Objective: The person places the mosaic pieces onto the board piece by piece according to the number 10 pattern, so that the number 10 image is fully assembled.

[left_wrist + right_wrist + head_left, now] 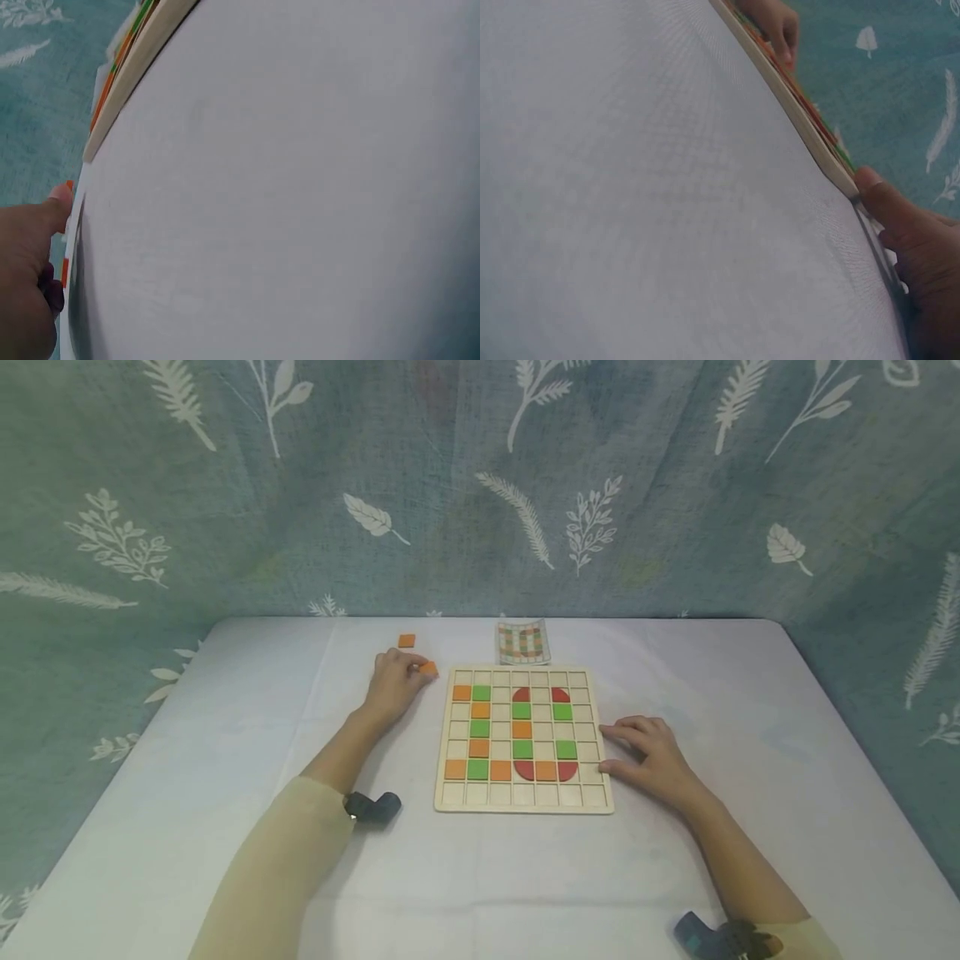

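Note:
Between its thumb and fingers my left hand pinches an orange square tile, just left of the board's upper left corner. The pale wooden grid board holds orange and green square tiles and several red rounded pieces in its cells. At the board's right edge, the thumb and fingertips of my right hand touch the rim, fingers spread. In the right wrist view that thumb lies at the board's corner. A second orange tile lies on the table behind my left hand.
Behind the board lies a small pattern card printed with a coloured grid. A white cloth covers the table. A leaf-patterned teal curtain hangs at the table's back edge. Dark devices are strapped to both wrists.

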Motion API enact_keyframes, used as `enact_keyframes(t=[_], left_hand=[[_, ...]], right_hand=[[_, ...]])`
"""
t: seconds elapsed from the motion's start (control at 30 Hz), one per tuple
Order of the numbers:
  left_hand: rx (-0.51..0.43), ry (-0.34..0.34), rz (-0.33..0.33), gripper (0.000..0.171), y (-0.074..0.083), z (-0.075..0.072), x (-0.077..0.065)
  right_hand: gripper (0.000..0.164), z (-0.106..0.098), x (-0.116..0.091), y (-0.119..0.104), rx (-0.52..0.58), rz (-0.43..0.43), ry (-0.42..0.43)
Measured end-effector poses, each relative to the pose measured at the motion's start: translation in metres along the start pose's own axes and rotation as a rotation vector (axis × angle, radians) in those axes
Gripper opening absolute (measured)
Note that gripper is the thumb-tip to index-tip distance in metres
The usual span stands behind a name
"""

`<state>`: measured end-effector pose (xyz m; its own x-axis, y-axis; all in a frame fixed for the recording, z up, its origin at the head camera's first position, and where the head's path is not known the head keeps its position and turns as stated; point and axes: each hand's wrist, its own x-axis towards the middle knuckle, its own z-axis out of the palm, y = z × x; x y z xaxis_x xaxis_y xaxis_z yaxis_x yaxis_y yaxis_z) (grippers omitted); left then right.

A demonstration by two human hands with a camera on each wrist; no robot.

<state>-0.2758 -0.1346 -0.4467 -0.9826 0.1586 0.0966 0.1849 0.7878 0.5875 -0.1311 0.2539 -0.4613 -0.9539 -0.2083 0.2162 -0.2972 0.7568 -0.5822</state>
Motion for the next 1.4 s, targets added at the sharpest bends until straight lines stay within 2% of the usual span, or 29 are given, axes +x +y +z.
enact_keyframes(t=[0.2, 0.4, 0.6, 0.77, 0.93, 1.07, 1.2, 1.4], left_hand=[[-0.057, -0.043, 0.04, 0.04, 0.014, 0.007, -0.005], [-0.114, -0.09, 0.065, 0.038, 0.031, 0.016, -0.011], [-0.132, -0.1, 0.103, 0.038, 0.051, 0.024, -0.016], [-0.14, -0.108, 0.156, 0.038, 0.066, 0.037, -0.016], [-0.161, -0.126, 0.181, 0.038, 0.082, 0.05, -0.017], [-0.143, -0.12, 0.213, 0.037, 0.094, 0.059, -0.014], [-0.075, -0.131, 0.258, 0.037, 0.103, 0.067, -0.011], [0.009, -0.144, 0.284, 0.038, 0.112, 0.071, -0.008]], right_hand=[[0.056, -0.001, 0.0, -0.001, -0.001, 0.023, -0.011], [0.056, -0.001, 0.0, -0.002, 0.013, 0.008, -0.006], [0.056, -0.001, 0.0, -0.002, 0.011, 0.01, -0.01], [0.057, -0.002, 0.0, -0.001, 0.004, 0.023, -0.017], [0.057, -0.001, -0.001, -0.001, 0.005, 0.032, -0.022], [0.057, -0.001, -0.001, -0.001, 0.003, 0.029, -0.02], [0.057, -0.001, -0.001, 0.0, -0.001, 0.025, -0.012], [0.056, -0.002, 0.0, 0.0, 0.015, 0.008, -0.007]])
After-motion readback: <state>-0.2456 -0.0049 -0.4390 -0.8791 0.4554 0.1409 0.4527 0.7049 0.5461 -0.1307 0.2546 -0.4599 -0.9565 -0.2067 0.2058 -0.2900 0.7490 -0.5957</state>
